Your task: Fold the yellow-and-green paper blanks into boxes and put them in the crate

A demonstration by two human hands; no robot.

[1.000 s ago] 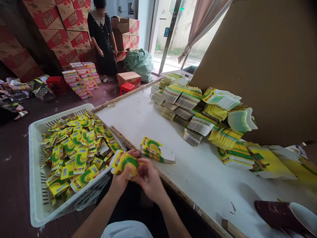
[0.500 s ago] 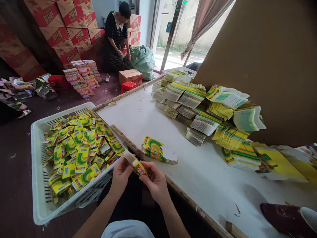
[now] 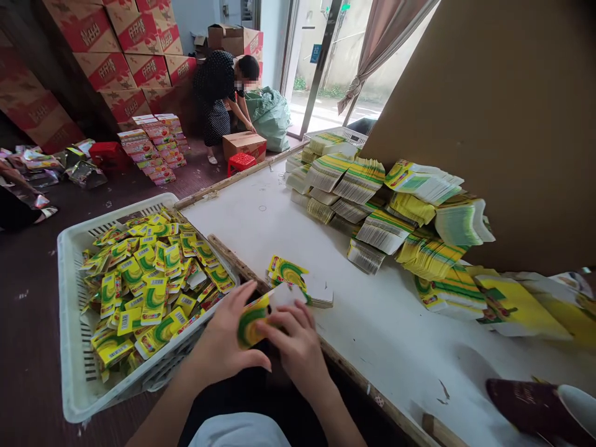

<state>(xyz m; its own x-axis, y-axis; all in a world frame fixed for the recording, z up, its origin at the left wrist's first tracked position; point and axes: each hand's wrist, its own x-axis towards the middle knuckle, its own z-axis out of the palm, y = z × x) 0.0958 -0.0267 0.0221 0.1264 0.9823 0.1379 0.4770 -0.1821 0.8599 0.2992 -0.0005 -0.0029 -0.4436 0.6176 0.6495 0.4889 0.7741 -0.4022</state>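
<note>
Yellow carton (image 3: 249, 325) between hands (image 3: 221, 344) (image 3: 300, 347), white crate (image 3: 66, 310) heaped with yellow boxes (image 3: 153, 292)

The near carton (image 3: 254, 320) is yellow with a green swirl and a white end, and the packs (image 3: 153, 298) in the white crate (image 3: 68, 347) at left are yellow with green curves, red touches and black-and-white barcodes. On the white table (image 3: 242, 217), the stack (image 3: 286, 272) is yellow, green, red and white, the bundles (image 3: 365, 180) at far right are banded yellow, green and greyish, and the cup (image 3: 521, 400) at near right is dark maroon. Far left, the boxes (image 3: 107, 73) are brown and red with white lettering.
</note>
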